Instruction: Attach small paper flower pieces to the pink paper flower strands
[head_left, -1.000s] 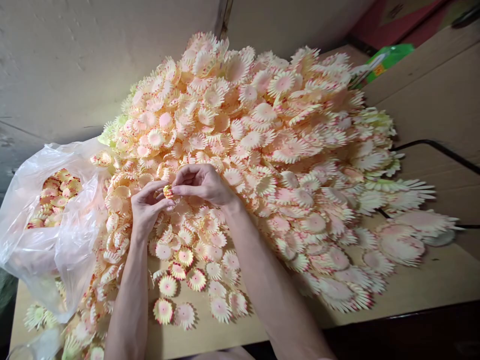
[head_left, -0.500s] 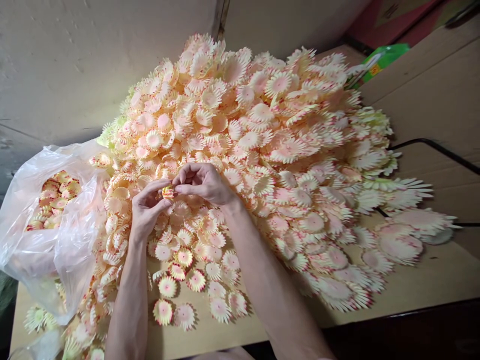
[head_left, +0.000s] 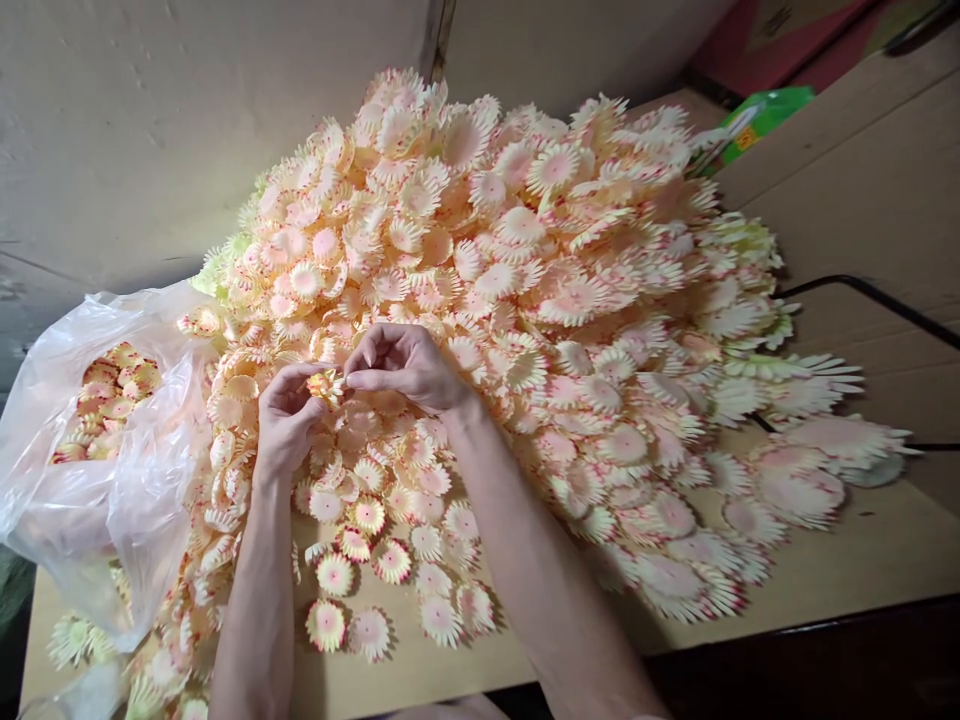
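Note:
A small artificial flower piece (head_left: 327,386), yellow with red-tipped petals, is pinched between the thumb and fingers of my left hand (head_left: 286,418). From the right side, my right hand (head_left: 409,368) closes thumb and forefinger at the piece's edge; the exact contact is partly hidden. Both hands hover over the front of a large heap of pale, fringed petal discs (head_left: 517,225) with pink centres and pink-red tips. Below my hands, several loose petal discs (head_left: 335,574) lie on the tabletop (head_left: 420,680).
At the left stands a translucent plastic bag (head_left: 150,520) with small red-edged flower pieces (head_left: 120,390) inside. A cardboard sheet (head_left: 862,190) and a black bar (head_left: 877,292) border the right side. Behind the heap is a wall (head_left: 187,120). A green packet (head_left: 765,125) sits at the back right.
The flower piece and my left hand have shifted slightly left, and the piece's petals look more spread. My right hand stays almost in place.

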